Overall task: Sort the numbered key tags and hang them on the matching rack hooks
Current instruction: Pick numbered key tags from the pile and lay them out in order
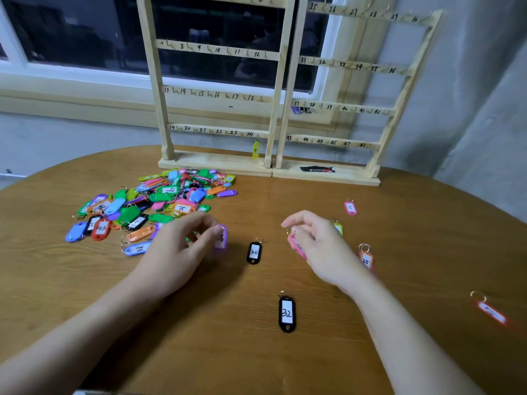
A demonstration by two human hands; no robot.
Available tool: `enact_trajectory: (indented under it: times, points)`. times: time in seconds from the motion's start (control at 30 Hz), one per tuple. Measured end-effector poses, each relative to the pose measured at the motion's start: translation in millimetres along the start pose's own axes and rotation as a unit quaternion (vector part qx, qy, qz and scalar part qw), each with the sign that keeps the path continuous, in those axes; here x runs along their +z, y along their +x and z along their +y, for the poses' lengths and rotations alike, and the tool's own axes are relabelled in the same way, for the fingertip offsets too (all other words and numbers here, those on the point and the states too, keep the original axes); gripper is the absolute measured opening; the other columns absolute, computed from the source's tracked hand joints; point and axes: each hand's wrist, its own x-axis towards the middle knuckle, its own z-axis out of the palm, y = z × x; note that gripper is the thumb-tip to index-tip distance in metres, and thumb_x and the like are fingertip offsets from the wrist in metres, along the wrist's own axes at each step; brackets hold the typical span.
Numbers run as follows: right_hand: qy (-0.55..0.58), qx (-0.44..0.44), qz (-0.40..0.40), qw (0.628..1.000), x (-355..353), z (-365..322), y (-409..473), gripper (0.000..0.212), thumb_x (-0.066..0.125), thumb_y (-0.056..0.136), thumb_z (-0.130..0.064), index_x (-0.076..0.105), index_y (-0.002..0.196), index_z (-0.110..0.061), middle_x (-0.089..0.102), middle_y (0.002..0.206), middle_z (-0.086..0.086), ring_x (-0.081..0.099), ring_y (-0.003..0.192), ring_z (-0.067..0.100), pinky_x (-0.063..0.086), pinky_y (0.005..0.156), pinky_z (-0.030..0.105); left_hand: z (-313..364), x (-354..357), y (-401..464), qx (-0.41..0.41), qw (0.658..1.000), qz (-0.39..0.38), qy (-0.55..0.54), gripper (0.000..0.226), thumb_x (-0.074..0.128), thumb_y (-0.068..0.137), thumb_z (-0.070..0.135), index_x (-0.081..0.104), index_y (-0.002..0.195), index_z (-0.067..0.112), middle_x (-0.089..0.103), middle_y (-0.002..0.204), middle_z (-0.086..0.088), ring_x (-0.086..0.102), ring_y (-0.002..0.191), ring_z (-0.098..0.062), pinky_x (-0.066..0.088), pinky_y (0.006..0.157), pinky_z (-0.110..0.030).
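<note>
Pinching both: left hand (pixel 182 246) has a purple tag (pixel 221 239), right hand (pixel 316 246) a pink tag (pixel 296 248), near the pile (pixel 154 203). Numbers are blurry, so a wrong hook on the rack (pixel 216 92) seems likely.

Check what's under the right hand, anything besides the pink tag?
The right hand pinches a pink tag, number hidden by the fingers. A yellow tag pokes out behind the hand, mostly covered. Below it only bare table shows.

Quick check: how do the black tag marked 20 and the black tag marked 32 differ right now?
The tag marked 20 lies between the two hands, farther from the camera; the tag marked 32 lies nearer, between the forearms. 20 tilts slightly; 32 lies nearly straight. Both are black with white labels, flat on the table, rings toward the rack, untouched.
</note>
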Motion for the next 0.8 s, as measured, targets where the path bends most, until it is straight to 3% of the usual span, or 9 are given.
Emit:
enact_trajectory:
  times: [0.07,0.13,0.3,0.4,0.53,0.67,0.8]
  points:
    - [-0.049,-0.015,0.01,0.999,-9,1,-13,0.025,0.043,0.108,-0.017,0.064,0.099,-0.028,0.06,0.061,-0.023,0.043,0.056,0.016,0.036,0.055,0.03,8,12,2,-0.005,1.0,-0.017,-0.003,0.017,0.06,0.099,0.031,0.067,0.085,0.024,0.067,0.081,0.007,0.058,0.077,-0.012,0.046,0.069,-0.026]
    - [-0.078,-0.016,0.025,0.997,-23,7,-33,0.02,0.048,0.107,-0.02,0.064,0.098,-0.028,0.063,0.064,-0.025,0.045,0.049,0.003,0.037,0.054,0.024,18,26,5,-0.001,0.999,-0.033,0.001,0.016,0.062,0.098,0.033,0.068,0.084,0.026,0.066,0.079,0.007,0.056,0.073,-0.01,0.043,0.065,-0.023]
    - [-0.039,0.033,0.108,0.993,-71,36,-95,0.011,0.065,0.098,-0.02,0.067,0.093,-0.029,0.076,0.083,-0.013,0.07,0.077,0.003,0.049,0.069,0.022,65,70,15,0.017,0.993,-0.105,-0.043,0.021,0.063,0.097,0.037,0.07,0.082,0.024,0.067,0.072,0.009,0.055,0.066,-0.005,0.044,0.061,-0.024]
    - [-0.03,0.062,0.153,0.986,-105,50,-131,0.013,0.068,0.096,-0.014,0.072,0.092,-0.026,0.077,0.084,-0.012,0.071,0.08,0.001,0.05,0.066,0.015,98,104,27,0.053,0.983,-0.173,-0.021,0.02,0.066,0.096,0.034,0.071,0.08,0.024,0.069,0.074,0.008,0.055,0.067,-0.004,0.041,0.062,-0.015]
    - [-0.055,0.092,0.177,0.978,-145,67,-173,0.017,0.068,0.094,-0.008,0.076,0.09,-0.023,0.075,0.083,-0.015,0.069,0.081,-0.002,0.051,0.072,0.013,132,158,51,0.085,0.974,-0.207,0.038,0.023,0.062,0.099,0.029,0.069,0.08,0.017,0.065,0.069,0.007,0.054,0.063,-0.005,0.038,0.06,-0.021]
    - [-0.094,0.131,0.165,0.973,-177,85,-206,0.023,0.067,0.095,-0.01,0.077,0.091,-0.03,0.074,0.088,-0.018,0.069,0.085,-0.003,0.054,0.077,0.016,159,206,72,0.1,0.966,-0.218,0.093,0.021,0.057,0.101,0.03,0.064,0.083,0.02,0.064,0.077,0.0,0.058,0.082,-0.026,0.039,0.075,-0.032]
    - [-0.124,0.143,0.156,0.969,-201,103,-222,0.029,0.068,0.094,-0.009,0.077,0.088,-0.036,0.073,0.085,-0.013,0.069,0.081,0.004,0.057,0.078,0.025,171,239,86,0.099,0.959,-0.226,0.14,0.024,0.052,0.103,0.035,0.065,0.087,0.023,0.065,0.082,0.002,0.052,0.086,-0.025,0.032,0.095,-0.037]
